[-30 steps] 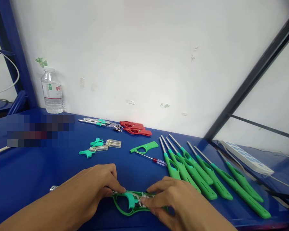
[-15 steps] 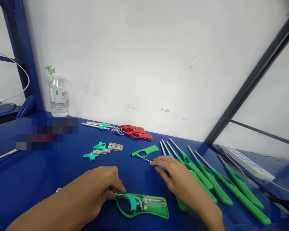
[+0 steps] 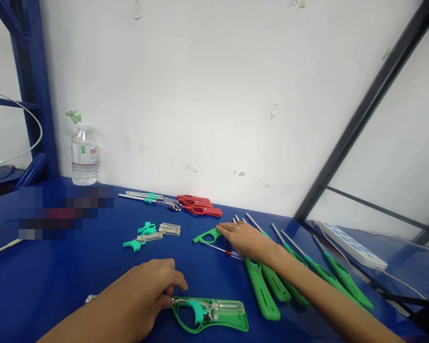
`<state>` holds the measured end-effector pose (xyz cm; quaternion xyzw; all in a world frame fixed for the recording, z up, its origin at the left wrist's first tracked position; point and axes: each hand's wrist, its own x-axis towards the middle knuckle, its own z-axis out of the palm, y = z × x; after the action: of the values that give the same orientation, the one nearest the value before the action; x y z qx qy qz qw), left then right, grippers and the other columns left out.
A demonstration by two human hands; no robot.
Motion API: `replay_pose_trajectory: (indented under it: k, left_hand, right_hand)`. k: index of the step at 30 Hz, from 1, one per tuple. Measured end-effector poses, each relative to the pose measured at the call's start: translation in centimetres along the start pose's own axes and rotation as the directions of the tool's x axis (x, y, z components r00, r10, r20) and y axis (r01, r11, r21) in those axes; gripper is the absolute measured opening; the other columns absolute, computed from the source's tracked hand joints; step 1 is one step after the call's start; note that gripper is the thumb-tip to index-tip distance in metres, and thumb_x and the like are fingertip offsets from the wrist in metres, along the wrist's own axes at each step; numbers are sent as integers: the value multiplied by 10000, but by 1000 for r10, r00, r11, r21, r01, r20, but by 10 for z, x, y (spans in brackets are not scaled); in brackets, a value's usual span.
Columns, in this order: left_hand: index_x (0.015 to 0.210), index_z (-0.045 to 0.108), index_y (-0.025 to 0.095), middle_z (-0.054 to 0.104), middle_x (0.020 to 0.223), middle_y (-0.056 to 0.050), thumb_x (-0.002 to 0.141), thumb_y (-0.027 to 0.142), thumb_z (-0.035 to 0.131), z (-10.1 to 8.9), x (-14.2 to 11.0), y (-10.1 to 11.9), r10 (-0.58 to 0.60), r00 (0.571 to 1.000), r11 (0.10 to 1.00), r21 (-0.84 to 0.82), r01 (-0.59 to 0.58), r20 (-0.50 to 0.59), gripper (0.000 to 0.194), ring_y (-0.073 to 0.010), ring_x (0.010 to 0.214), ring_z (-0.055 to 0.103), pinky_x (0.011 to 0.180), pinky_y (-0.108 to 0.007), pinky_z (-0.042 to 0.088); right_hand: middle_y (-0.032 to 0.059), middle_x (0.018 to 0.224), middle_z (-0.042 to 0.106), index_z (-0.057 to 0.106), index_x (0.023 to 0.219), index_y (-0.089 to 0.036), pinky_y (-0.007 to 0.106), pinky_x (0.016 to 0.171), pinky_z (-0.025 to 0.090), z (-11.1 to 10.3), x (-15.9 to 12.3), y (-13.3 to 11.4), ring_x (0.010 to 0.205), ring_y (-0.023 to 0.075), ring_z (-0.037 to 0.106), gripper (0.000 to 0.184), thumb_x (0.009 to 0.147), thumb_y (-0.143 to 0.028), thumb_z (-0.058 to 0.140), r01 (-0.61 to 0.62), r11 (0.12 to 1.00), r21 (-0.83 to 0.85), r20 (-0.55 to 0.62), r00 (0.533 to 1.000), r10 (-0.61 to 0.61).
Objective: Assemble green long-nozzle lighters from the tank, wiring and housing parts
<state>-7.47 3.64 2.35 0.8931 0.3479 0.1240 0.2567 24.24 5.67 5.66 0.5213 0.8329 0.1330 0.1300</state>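
My left hand (image 3: 148, 295) is closed on the metal tube end of an opened green utility lighter (image 3: 230, 320) at the front of the table. The lighter's half shell shows a teal trigger (image 3: 198, 312), wires and a clear fuel tank (image 3: 229, 307). The tube's tip (image 3: 90, 298) pokes out left of that hand. My right hand (image 3: 243, 237) reaches forward, fingers stretched over the wide end of a loose green half shell (image 3: 203, 236); its thumb is hidden. Just below that shell lies a screwdriver (image 3: 234, 255) with a clear, red-and-blue handle, partly beside the hand.
Several assembled green lighters (image 3: 262, 290) lie on the right, partly under my right forearm. Red shells (image 3: 202, 209), metal tubes with wires (image 3: 146, 197), and teal triggers with clear tanks (image 3: 169, 229) lie further back. A water bottle (image 3: 85, 155) and a power strip (image 3: 352, 245) flank them.
My right hand has moved from the screwdriver to the loose green half shell, uncovering the screwdriver's handle. My left hand stays at the opened lighter. The view has tilted up slightly.
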Motion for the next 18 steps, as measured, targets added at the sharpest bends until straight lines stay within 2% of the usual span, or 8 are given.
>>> replay_pose_trajectory:
  k: [3, 8, 11, 18]
  left_hand:
    - [1189, 743, 322, 712, 1093, -16, 949, 116, 518, 7, -3, -12, 48, 997, 998, -27, -50, -66, 388, -203, 1010, 672, 888, -299, 470]
    - [1196, 734, 352, 710, 1105, -9, 955, 128, 536, 13, -2, -20, 54, 997, 998, -40, -56, -48, 384, -216, 1047, 676, 917, -319, 474]
    - [1196, 740, 348, 714, 1094, -17, 946, 127, 537, 10, -3, -14, 31, 998, 999, -30, -33, -63, 391, -221, 1021, 679, 898, -321, 485]
    - [1207, 755, 329, 730, 1049, -42, 935, 118, 534, 2, -3, -2, 5, 1000, 1000, 23, -5, -6, 409, -249, 970, 692, 857, -350, 489]
  right_hand:
    - [95, 1282, 711, 638, 1355, -163, 490, 994, 591, 2, 10, -6, 1116, 250, 719, 328, 1038, -239, 673, 15, 994, -111, 15, 1000, -14]
    - [84, 1229, 707, 672, 1256, -159, 454, 930, 611, 0, 27, -6, 1065, 235, 713, 283, 1030, -330, 693, 18, 983, -183, 43, 999, -10]
    - [88, 1244, 700, 669, 1262, -161, 457, 933, 608, -5, 33, -2, 1078, 240, 707, 297, 1031, -346, 690, 2, 986, -166, 54, 999, 7]
    - [87, 1254, 692, 649, 1300, -173, 458, 920, 609, -18, 28, 8, 1061, 239, 707, 341, 1033, -383, 682, -53, 998, -29, 109, 993, 55]
